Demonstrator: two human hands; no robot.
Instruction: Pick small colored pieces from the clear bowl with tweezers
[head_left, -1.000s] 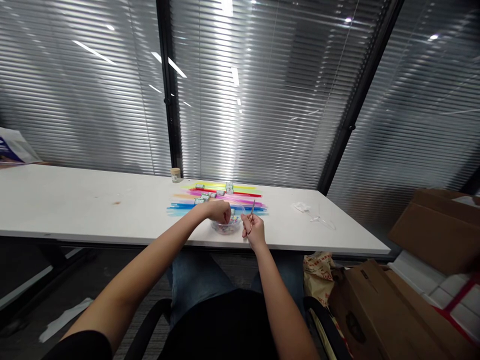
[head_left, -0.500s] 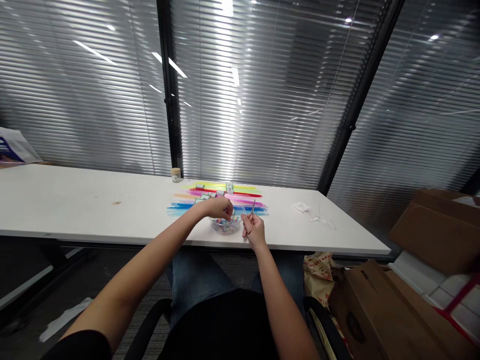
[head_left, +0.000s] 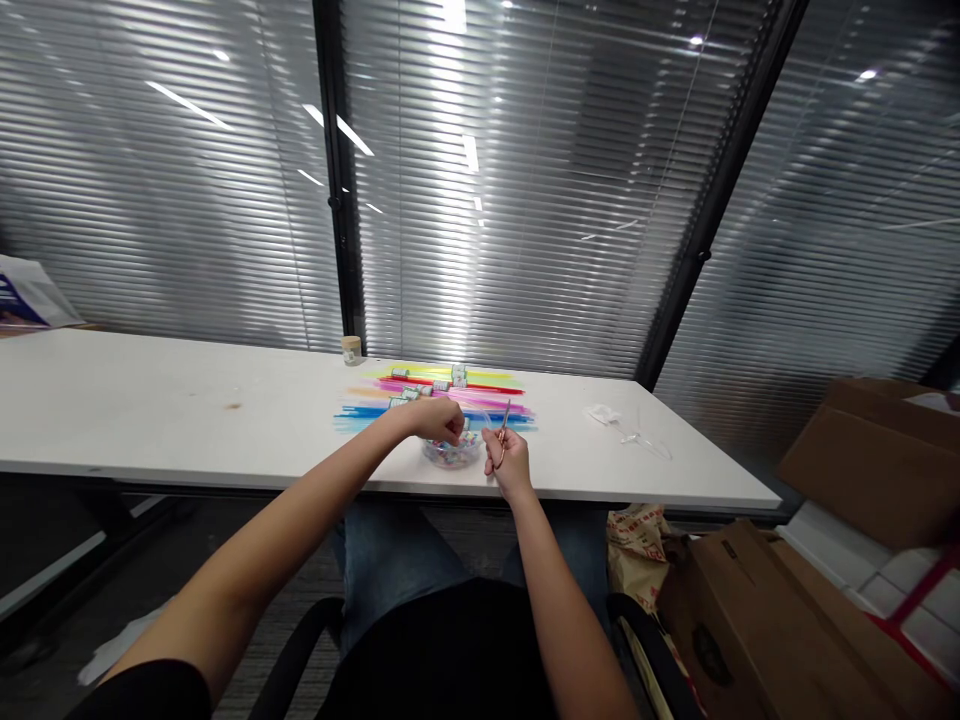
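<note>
My right hand (head_left: pixel 510 466) is closed around a pair of scissors (head_left: pixel 505 418), whose rose-gold handles sit in the fingers and whose blades point up and away. My left hand (head_left: pixel 441 418) hangs over a clear bowl (head_left: pixel 451 459) filled with small multicoloured pieces. Its fingers are curled together, fingertips down, and what is between them is too small to make out. A pale see-through strip (head_left: pixel 486 418) shows between the two hands, by the scissors. Just beyond, bundles of thin coloured sticks (head_left: pixel 360 411) in blue, pink, red and yellow lie across the table, several with printed paper bands.
The white table (head_left: pixel 150 400) ends close in front of my lap. A small lidded jar (head_left: pixel 351 350) stands at its back edge by the blinds. Crumpled clear plastic (head_left: pixel 602 413) lies to the right. Cardboard boxes (head_left: pixel 780 620) and a paper bag (head_left: pixel 636 550) stand right of my chair.
My left hand has shifted very slightly over the bowl, and my left elbow has moved a little outward. The right hand and scissors are nearly still.
</note>
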